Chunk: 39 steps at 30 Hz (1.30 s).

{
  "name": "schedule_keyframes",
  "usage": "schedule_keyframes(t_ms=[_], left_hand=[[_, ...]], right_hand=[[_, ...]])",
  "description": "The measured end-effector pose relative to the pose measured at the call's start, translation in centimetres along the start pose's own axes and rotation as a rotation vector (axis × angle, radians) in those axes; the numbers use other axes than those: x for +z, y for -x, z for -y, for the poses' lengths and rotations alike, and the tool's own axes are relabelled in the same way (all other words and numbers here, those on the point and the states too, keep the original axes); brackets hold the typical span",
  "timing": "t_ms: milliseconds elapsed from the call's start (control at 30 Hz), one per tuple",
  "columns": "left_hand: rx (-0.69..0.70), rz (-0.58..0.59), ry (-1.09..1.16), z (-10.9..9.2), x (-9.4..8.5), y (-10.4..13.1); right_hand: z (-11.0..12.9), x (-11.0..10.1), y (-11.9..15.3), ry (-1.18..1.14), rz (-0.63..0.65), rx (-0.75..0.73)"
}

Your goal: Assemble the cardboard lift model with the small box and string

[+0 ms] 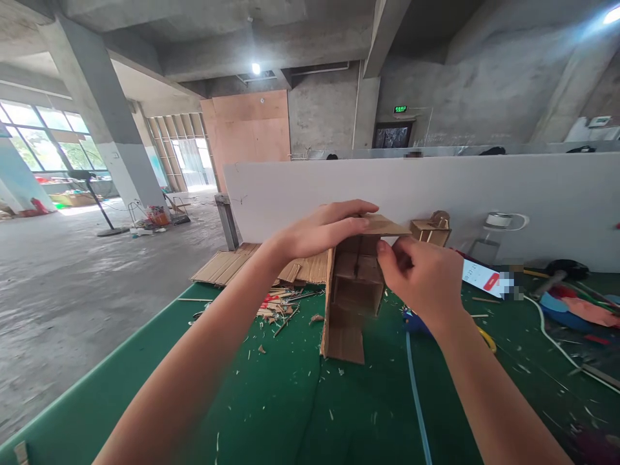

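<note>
At a cardboard box's [356, 294] top, hands [327, 225] [423, 274] rest, left outstretched, right pinching its edge.

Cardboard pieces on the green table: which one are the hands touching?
The upright compartmented structure in the middle: left hand on its top panel, right hand at its right edge. The small box stands behind; the flat sheets lie to its left.

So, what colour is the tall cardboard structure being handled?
The tall cardboard structure is brown; the head view shows it best.

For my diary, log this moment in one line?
left hand: atop box | right hand: at box's right side | table: green
</note>
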State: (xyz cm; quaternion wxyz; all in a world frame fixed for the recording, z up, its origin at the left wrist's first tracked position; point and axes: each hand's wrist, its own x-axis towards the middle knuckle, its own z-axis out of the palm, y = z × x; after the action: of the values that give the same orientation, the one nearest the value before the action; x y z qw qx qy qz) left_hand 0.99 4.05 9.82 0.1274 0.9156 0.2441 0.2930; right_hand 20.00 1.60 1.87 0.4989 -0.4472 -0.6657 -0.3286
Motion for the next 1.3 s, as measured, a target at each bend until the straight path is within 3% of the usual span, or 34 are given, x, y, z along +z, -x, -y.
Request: schedule_keyframes(t_ms=[167, 333, 500, 767, 1067, 1300], left_hand=[[0.04, -0.04, 0.063, 0.9, 0.2, 0.1], [0.056, -0.096, 0.108, 1.3, 0.7, 0.2], [0.062, -0.146, 0.124, 1.9, 0.7, 0.3], [0.102, -0.254, 0.216, 2.4, 2.0, 0.7], [0.083, -0.502, 0.254, 2.8, 4.3, 0.7], [-0.012, -0.612, 0.266, 2.4, 5.0, 0.4]], right_hand=[[1.1, -0.1, 0.3, 0.037, -0.068, -0.207], [3.8, -0.4, 0.5, 0.016, 0.087, -0.229], [5.8, -0.6, 0.7, 0.089, 0.151, -0.106], [7.1, 0.2, -0.9, 0.201, 0.245, 0.169], [7.6, 1.5, -1.4, 0.198, 0.266, 0.223], [7.4, 1.8, -1.2, 0.156, 0.253, 0.222]])
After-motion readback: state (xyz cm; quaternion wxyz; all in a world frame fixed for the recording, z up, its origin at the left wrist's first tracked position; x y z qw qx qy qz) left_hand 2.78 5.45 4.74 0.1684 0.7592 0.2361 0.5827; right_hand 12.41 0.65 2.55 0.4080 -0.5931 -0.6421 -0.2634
